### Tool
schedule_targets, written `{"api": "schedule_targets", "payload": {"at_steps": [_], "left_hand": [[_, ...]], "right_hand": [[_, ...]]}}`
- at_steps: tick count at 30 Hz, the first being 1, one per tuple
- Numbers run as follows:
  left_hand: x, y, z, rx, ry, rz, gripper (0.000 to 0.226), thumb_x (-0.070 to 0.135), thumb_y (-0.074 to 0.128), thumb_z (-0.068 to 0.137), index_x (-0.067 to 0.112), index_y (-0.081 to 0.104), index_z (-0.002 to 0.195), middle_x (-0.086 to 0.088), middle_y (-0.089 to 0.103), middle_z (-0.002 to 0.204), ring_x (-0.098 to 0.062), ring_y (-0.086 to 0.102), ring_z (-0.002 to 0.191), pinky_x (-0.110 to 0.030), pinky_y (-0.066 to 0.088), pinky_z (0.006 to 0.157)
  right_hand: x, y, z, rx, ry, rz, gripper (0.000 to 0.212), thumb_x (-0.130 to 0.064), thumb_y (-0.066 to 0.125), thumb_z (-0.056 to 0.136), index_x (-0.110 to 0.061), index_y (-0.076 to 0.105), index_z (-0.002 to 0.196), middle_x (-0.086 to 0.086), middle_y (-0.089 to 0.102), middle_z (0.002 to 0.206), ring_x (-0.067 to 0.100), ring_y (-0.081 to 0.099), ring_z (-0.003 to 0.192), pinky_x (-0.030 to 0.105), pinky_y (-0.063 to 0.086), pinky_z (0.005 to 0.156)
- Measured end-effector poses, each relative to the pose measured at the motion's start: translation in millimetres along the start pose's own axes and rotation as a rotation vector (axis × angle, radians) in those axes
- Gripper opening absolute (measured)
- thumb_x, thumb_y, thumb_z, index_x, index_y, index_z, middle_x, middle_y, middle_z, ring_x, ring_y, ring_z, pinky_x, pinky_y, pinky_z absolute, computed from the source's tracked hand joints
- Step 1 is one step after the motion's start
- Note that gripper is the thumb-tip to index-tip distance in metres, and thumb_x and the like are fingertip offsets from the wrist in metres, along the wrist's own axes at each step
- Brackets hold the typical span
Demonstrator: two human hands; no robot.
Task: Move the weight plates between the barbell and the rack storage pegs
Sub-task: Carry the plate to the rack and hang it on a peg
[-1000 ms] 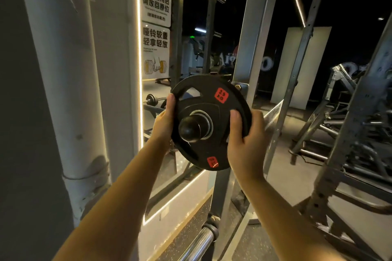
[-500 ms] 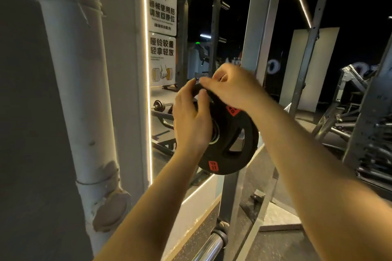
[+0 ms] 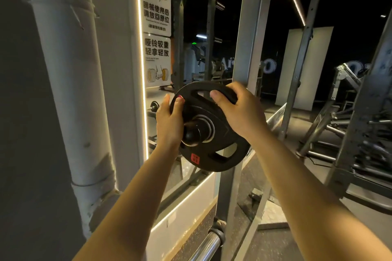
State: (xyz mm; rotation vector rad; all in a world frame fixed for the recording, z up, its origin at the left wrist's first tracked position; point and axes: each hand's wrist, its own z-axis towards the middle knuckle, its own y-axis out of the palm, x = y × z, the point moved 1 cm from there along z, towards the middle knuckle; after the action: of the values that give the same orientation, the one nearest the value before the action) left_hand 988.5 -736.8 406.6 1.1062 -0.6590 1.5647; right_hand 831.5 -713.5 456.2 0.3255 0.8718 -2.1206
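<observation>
A small black weight plate (image 3: 214, 150) with red labels and grip holes sits on a storage peg (image 3: 192, 133) of the grey rack upright (image 3: 249, 48); the peg's black round end pokes through the plate's steel-ringed hole. My left hand (image 3: 169, 123) holds the plate's left rim, thumb on its face. At the upper right rim my right hand (image 3: 239, 108) grips the plate, fingers curled over the edge. A chrome barbell sleeve (image 3: 205, 248) shows at the bottom.
A white pipe (image 3: 70, 91) and a lit mirror edge with two instruction signs (image 3: 157, 27) stand to the left. More grey rack frames and machine parts (image 3: 360, 123) fill the right. Rubber floor lies below.
My right hand came down from the plate's top to its upper right rim. The plate has turned on the peg, and its face shows again with my left hand at the left rim.
</observation>
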Motion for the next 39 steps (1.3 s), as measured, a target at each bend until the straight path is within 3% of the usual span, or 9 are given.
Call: {"api": "schedule_targets", "payload": {"at_steps": [4,8,11,17,21,24,26,29,39], "left_hand": [[-1,1,-4,-0.065,-0.116,-0.069,0.059,0.064,0.046,0.088,0.040,0.035,0.141,-0.004,0.046,0.140,-0.028,0.050,0.122,-0.056,0.040,0.103],[0,1,4,-0.113,0.015,0.050,0.071,0.078,0.045,0.074,0.045,0.037,0.137,0.001,0.044,0.141,-0.025,0.045,0.127,-0.055,0.037,0.106],[20,-1,8,-0.262,0.209,0.189,0.045,0.064,0.034,0.092,0.043,0.045,0.130,0.005,0.042,0.136,-0.017,0.039,0.128,-0.045,0.031,0.108],[39,-4,21,-0.437,0.329,0.347,0.046,0.064,0.022,0.093,0.042,0.052,0.120,-0.001,0.051,0.124,-0.025,0.043,0.126,-0.054,0.031,0.109],[43,-7,18,-0.489,0.375,0.322,0.056,0.061,0.026,0.092,0.028,0.051,0.129,0.000,0.052,0.123,-0.023,0.044,0.126,-0.053,0.031,0.110],[37,-8,29,-0.513,0.357,0.330,0.053,0.063,0.031,0.091,0.033,0.053,0.129,-0.004,0.054,0.123,-0.024,0.049,0.121,-0.054,0.037,0.106],[35,-11,33,-0.524,0.309,0.250,0.045,0.054,0.031,0.097,0.031,0.052,0.129,0.000,0.053,0.123,-0.009,0.052,0.119,-0.037,0.042,0.104],[22,-10,27,-0.526,0.259,0.098,0.038,0.041,0.025,0.104,0.030,0.043,0.135,0.012,0.046,0.127,0.009,0.048,0.115,-0.018,0.041,0.096],[27,-12,40,-0.479,0.394,-0.025,0.030,0.035,0.040,0.097,0.023,0.063,0.112,-0.007,0.060,0.113,-0.029,0.054,0.115,-0.045,0.041,0.103]], "right_hand": [[6,6,-10,0.142,-0.027,0.043,0.028,-0.047,0.053,0.093,-0.022,0.057,0.104,-0.015,0.057,0.082,-0.002,0.055,0.072,0.015,0.043,0.060],[15,21,-37,0.399,-0.006,0.141,0.030,-0.045,0.052,0.094,-0.020,0.060,0.109,-0.022,0.058,0.080,-0.001,0.060,0.073,0.014,0.048,0.061],[28,40,-63,0.510,0.014,0.315,0.037,-0.043,0.048,0.096,-0.013,0.055,0.116,-0.011,0.064,0.092,0.004,0.065,0.082,0.013,0.053,0.064],[43,34,-81,0.270,0.109,0.438,0.031,-0.039,0.046,0.096,-0.016,0.047,0.117,-0.013,0.059,0.091,-0.009,0.062,0.083,0.009,0.051,0.063],[14,7,-45,0.252,0.168,0.455,0.047,-0.047,0.056,0.088,-0.026,0.038,0.126,-0.009,0.057,0.097,0.005,0.062,0.085,0.022,0.053,0.068],[-14,-1,7,0.073,0.138,0.086,0.056,-0.068,0.046,0.085,-0.029,0.042,0.124,-0.007,0.055,0.097,0.013,0.058,0.086,0.030,0.050,0.071],[-19,3,26,-0.124,0.049,-0.235,0.049,-0.068,0.040,0.088,-0.028,0.052,0.114,-0.012,0.053,0.084,0.012,0.056,0.081,0.028,0.045,0.068],[-14,4,29,-0.067,-0.055,-0.349,0.045,-0.063,0.040,0.091,-0.027,0.057,0.113,-0.009,0.058,0.084,0.014,0.057,0.080,0.026,0.041,0.064],[8,5,5,0.103,-0.036,-0.027,0.034,-0.052,0.048,0.093,-0.026,0.060,0.111,-0.011,0.064,0.091,0.010,0.061,0.085,0.033,0.054,0.074]]}}
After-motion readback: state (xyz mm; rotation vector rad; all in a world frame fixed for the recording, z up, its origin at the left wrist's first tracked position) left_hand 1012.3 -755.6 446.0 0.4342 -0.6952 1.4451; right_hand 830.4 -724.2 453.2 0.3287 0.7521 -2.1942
